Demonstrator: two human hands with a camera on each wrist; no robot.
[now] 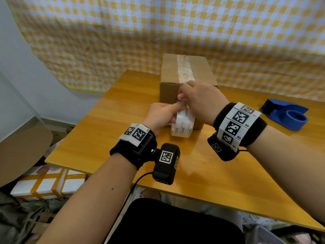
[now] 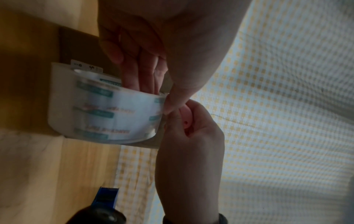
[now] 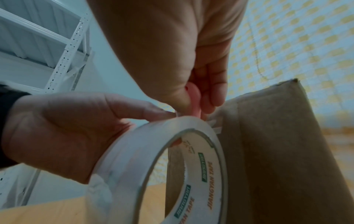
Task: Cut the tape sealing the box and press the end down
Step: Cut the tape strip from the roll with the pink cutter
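My left hand (image 1: 159,115) holds the roll (image 1: 182,123) of clear tape: the fingers go through its core and the thumb (image 3: 151,110) lies along the outer winding, pointing at my right hand (image 1: 202,101). The roll stands on edge just in front of the box (image 1: 186,80), close against its near face, with its lower rim near the worktop (image 1: 219,173).

My right hand sits directly above the roll, at the top near edge of the box, touching the tip of my left thumb. Its fingers are curled round a small pink cutter (image 3: 194,100), pinched between thumb and forefinger, with the tip pointing down at the spot where the tape leaves the roll and meets the cardboard. I cannot tell whether the blade is touching the tape.

Beyond my right hand a strip of tape (image 1: 184,69) runs along the top of the box, away from me, down the middle seam.

Well off to the right of my right hand a blue dispenser (image 1: 284,113) lies on the worktop, apart from everything else.
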